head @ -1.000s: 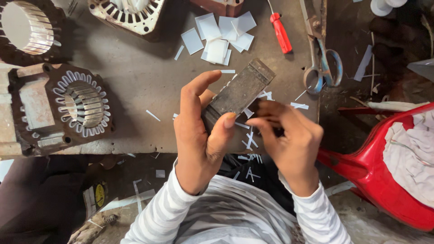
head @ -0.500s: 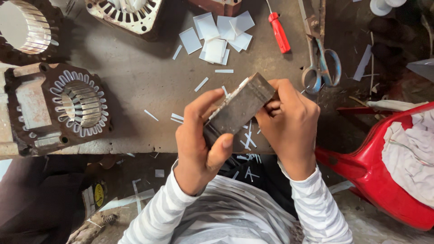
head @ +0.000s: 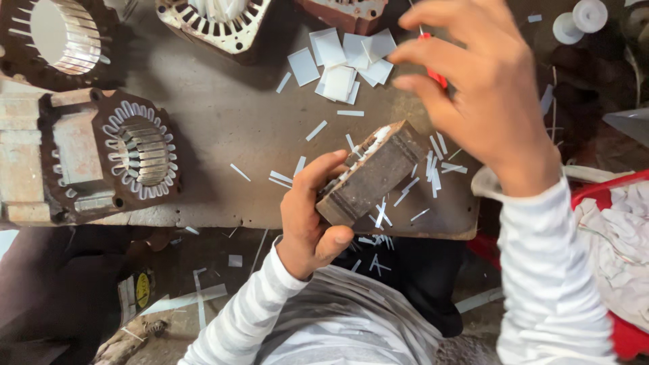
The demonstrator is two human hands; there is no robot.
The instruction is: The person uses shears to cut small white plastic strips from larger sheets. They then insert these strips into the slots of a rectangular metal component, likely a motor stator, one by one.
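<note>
We see left hand [head: 307, 220] at frame centre, fingers clamped round laminated metal block [head: 370, 174], long axis running lower left to upper right; right hand [head: 476, 94] raised above block's upper-right end, fingers loosely curled, holding nothing; paper strips [head: 433, 172] on table [head: 223, 128] beside it

**Your sleeves and hands**

You wore a long-sleeved top in white with faint grey horizontal stripes, the same cloth showing across your chest at the bottom of the view. Both sleeves ran down to the wrists and ended in snug, plain cuffs, creased along the forearms. Your left hand [head: 311, 223] and right hand [head: 480, 88] were bare: no gloves, rings, watch or bands showed on either. Below the top you had dark, nearly black clothing over your lap.
</note>
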